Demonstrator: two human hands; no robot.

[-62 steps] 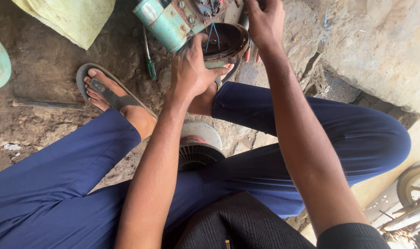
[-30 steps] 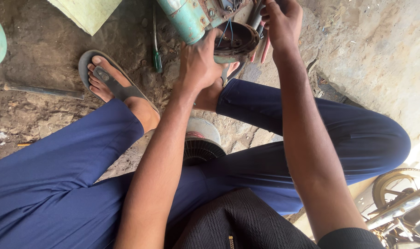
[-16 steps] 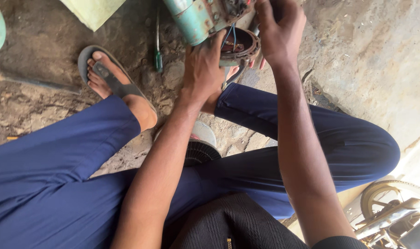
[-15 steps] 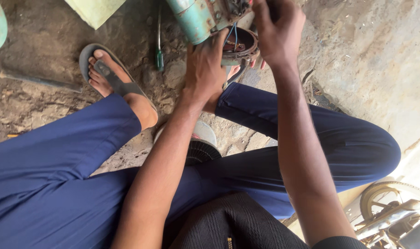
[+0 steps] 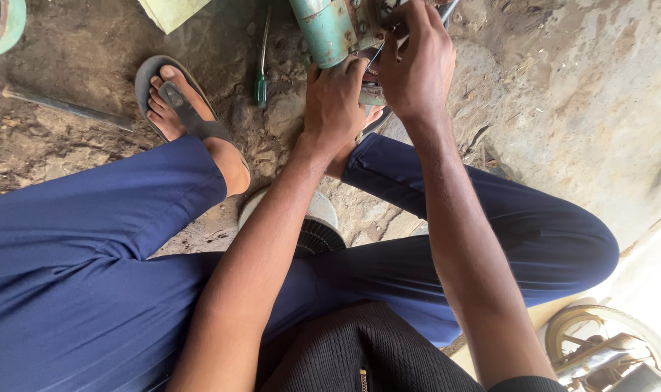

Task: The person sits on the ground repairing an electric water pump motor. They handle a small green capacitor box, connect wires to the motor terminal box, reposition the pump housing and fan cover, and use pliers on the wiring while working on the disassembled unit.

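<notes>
A teal-green motor housing point(image 5: 323, 29) lies on the dirt ground at the top of the view. My left hand point(image 5: 334, 105) grips the dark round end cover at the motor's open end, fingertips against the teal shell. The cover is almost wholly hidden under my hands. My right hand point(image 5: 418, 65) is closed over the same end from the right, fingers pinched among thin wires point(image 5: 378, 52). What the fingertips hold is hidden.
A green-handled screwdriver point(image 5: 260, 86) lies left of the motor, beside my sandalled foot point(image 5: 181, 109). A ribbed round fan cover point(image 5: 317, 225) sits between my legs. A metal rod point(image 5: 62, 107) lies far left, a wheel point(image 5: 606, 345) at the bottom right.
The round cover, open to view earlier, is now pressed against the motor and covered by both hands. My right hand has come down onto the motor's end.
</notes>
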